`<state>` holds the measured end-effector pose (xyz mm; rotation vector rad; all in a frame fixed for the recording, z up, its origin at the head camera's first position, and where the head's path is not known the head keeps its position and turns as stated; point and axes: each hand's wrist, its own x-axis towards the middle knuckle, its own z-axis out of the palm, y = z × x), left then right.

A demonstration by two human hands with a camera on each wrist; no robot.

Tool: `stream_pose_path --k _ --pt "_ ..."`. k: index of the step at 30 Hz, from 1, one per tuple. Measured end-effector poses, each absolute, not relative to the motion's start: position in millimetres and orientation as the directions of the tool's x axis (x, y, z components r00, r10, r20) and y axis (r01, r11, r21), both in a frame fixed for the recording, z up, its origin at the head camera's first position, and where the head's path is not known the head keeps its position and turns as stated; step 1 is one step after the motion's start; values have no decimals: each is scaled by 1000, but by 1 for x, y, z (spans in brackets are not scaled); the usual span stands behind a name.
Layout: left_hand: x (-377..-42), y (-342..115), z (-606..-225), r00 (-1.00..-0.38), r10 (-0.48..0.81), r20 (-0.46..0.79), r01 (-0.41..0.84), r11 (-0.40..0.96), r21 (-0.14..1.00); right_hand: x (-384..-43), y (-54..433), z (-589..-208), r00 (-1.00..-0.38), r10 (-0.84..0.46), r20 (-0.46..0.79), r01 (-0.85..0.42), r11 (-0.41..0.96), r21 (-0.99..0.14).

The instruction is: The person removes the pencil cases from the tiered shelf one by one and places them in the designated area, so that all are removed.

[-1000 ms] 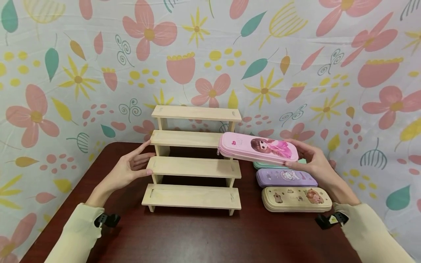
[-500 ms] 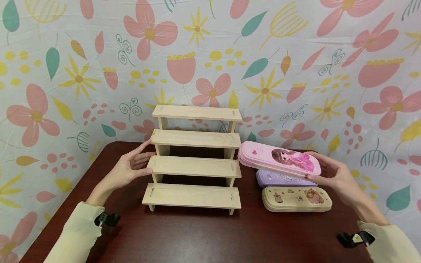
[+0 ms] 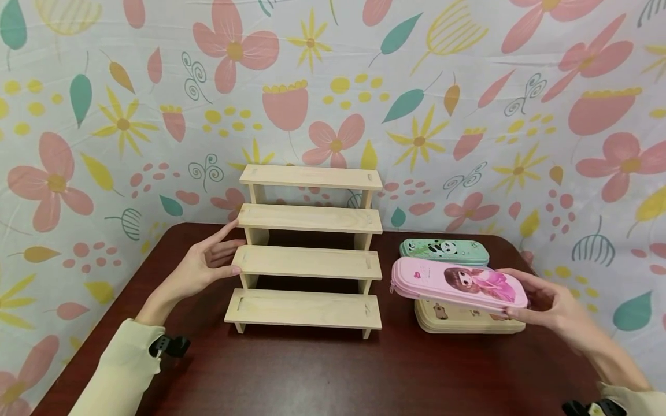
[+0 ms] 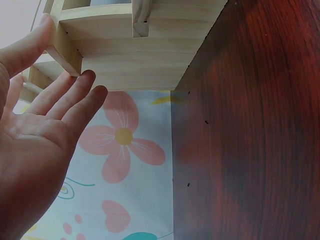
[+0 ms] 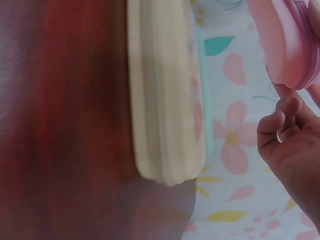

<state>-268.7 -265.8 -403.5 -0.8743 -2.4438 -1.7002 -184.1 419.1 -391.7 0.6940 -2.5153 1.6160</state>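
Observation:
My right hand [image 3: 546, 306] pinches the right end of a pink zippered pencil case [image 3: 432, 281] with a doll-like girl printed on its lid. The case is held up over the other cases and covers part of a cream pencil case [image 3: 468, 323] with animal pictures. Behind is a mint pencil case [image 3: 416, 248] with a panda. In the right wrist view the pink case [image 5: 280, 45] shows at the top right, above curled fingers. My left hand [image 3: 200, 268] touches the left side of a four-tier wooden display stand [image 3: 307, 263], its thumb and extended fingers against the tier edges.
The stand and cases rest on a dark red-brown table [image 3: 312, 370]. A floral-print cloth [image 3: 333, 75] hangs right behind the table. The cream case lies to the right of the stand's lowest tier [image 3: 302, 309].
My right hand has carried the pink pencil case rightward and down, away from the stand. The mint case has come into view and the purple one is now covered. The left hand stays put.

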Motion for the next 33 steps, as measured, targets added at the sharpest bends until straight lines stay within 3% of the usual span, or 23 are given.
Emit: stream_pose_path --k 5,20,24,33 --pt "-269 -266 -404 -839 423 342 466 236 853 -172 425 -403 -912 -311 266 -385 431 -816" --pt "-268 -266 -403 -849 417 325 450 249 857 -146 448 -427 -879 -417 231 -382 327 -864" --pt "-268 -266 -403 -845 420 331 455 242 857 -139 453 -433 -886 -406 225 -383 367 -847" --pt "-268 -266 -403 -847 420 327 452 241 859 -128 469 -443 -927 -368 67 -247 466 -849"
